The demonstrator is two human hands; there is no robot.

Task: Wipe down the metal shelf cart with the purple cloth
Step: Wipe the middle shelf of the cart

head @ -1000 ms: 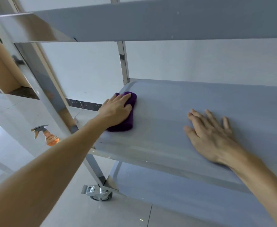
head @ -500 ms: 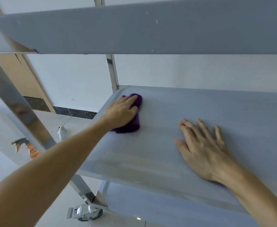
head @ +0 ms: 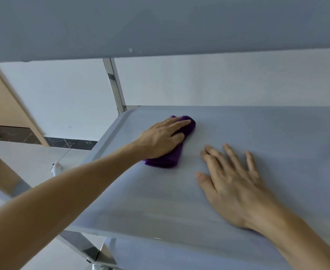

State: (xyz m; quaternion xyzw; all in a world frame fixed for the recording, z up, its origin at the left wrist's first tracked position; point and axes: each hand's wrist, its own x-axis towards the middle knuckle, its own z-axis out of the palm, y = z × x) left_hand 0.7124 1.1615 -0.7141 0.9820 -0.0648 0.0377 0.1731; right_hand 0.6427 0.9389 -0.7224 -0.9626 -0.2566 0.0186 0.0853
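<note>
The middle shelf of the metal shelf cart fills the centre of the head view. A folded purple cloth lies on the shelf toward its far left corner. My left hand presses flat on top of the cloth, fingers pointing right, hiding its middle. To the right, my right hand rests palm-down on the bare shelf surface with fingers spread, holding nothing.
The upper shelf hangs close overhead. A shiny upright post stands at the back left corner, another post at the front left. A lower shelf shows below. A white wall lies behind, tiled floor and a small white object to the left.
My left hand and the cloth have slid rightward along the shelf, away from the left rim. The camera has moved closer and lower. My right hand stays flat on the shelf.
</note>
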